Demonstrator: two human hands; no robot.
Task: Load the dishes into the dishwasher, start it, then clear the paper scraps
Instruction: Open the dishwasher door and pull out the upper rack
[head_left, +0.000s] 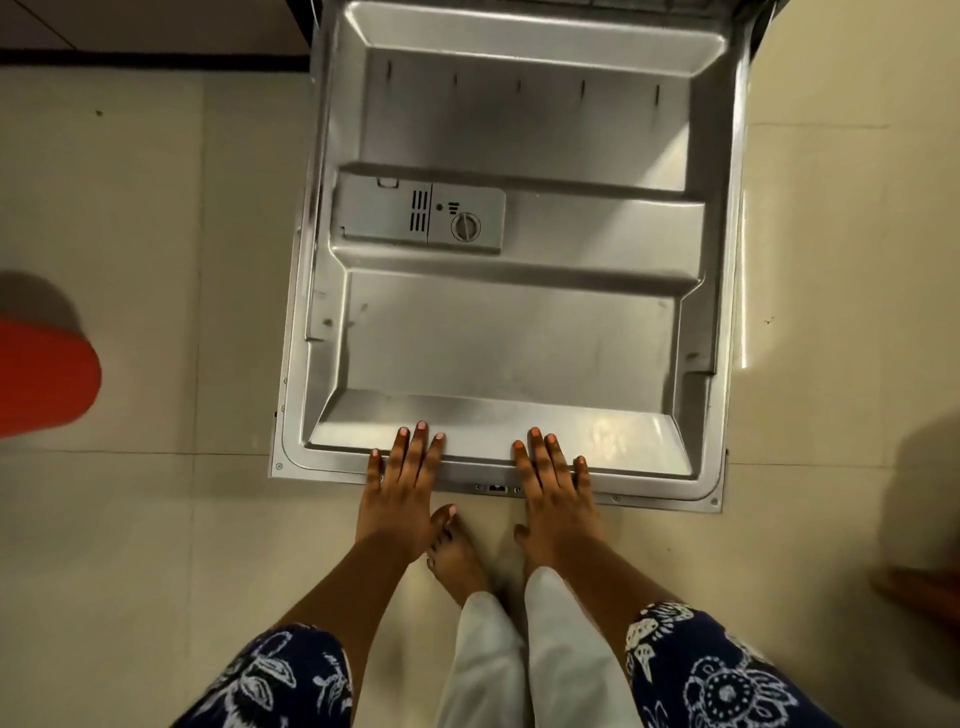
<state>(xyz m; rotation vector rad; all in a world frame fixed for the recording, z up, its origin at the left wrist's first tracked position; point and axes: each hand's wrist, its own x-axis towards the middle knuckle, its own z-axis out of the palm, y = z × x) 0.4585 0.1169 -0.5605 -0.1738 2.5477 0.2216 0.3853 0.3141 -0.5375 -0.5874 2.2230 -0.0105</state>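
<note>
The dishwasher door (519, 322) lies open and flat, its length running far from the person, and the left hand (400, 488) and right hand (556, 493) rest side by side on its near edge, fingers straight, gripping nothing, equally placed to lift it.

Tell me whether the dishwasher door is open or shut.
Open. The stainless steel dishwasher door lies lowered, inner face up, grey detergent dispenser showing; left hand and right hand rest flat on its near edge.

A home kitchen: open dishwasher door (509, 322) over tiled floor (130, 519).
</note>
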